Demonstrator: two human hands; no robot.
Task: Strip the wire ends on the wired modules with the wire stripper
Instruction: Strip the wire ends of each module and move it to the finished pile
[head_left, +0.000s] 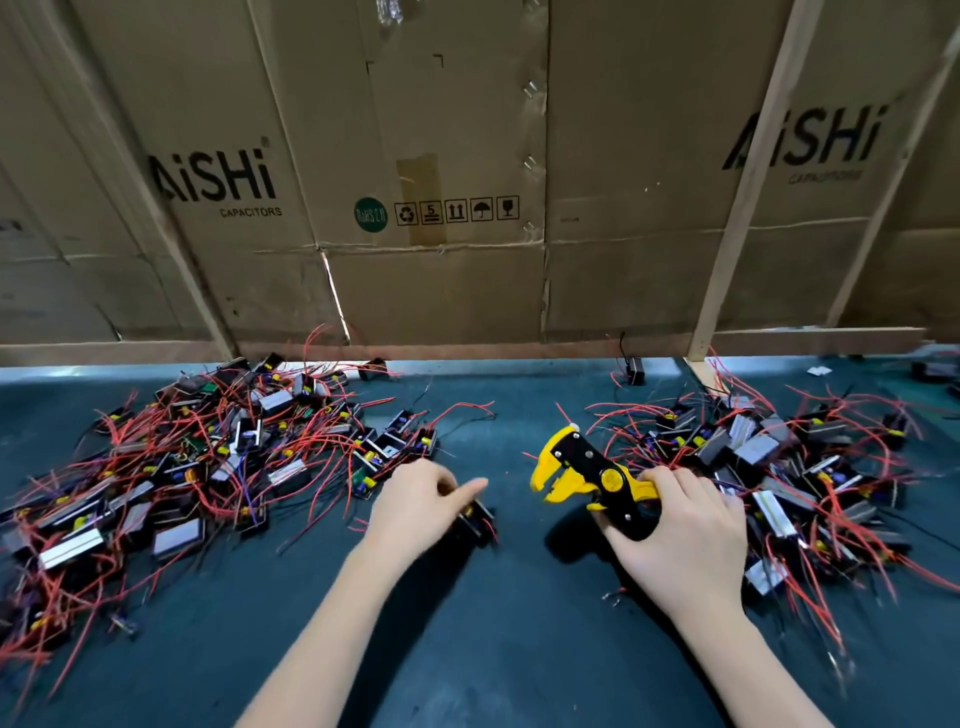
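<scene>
On the dark green bench (493, 649), two big heaps of small wired modules are spread out. One heap (197, 457) is on the left and the other heap (769, 467) is on the right, well apart, both full of thin red wires. Between the heaps, a yellow and black wire stripper (587, 478) is held by the right hand (680, 540). Its handles are wrapped by the curled fingers, and its yellow jaws are pointed to the left and are seen a little apart. Just beside it, a single black module (475, 522) is held by the left hand (415, 506). The fingers are curled around the module, with one finger stuck out toward the stripper, but the hand is blurred, so the grip cannot be seen clearly. The two hands are near each other but not touching. Behind the bench, a wall of brown cardboard boxes (441, 182) is seen, with "AiSHi CAPACITORS" printed on them.
</scene>
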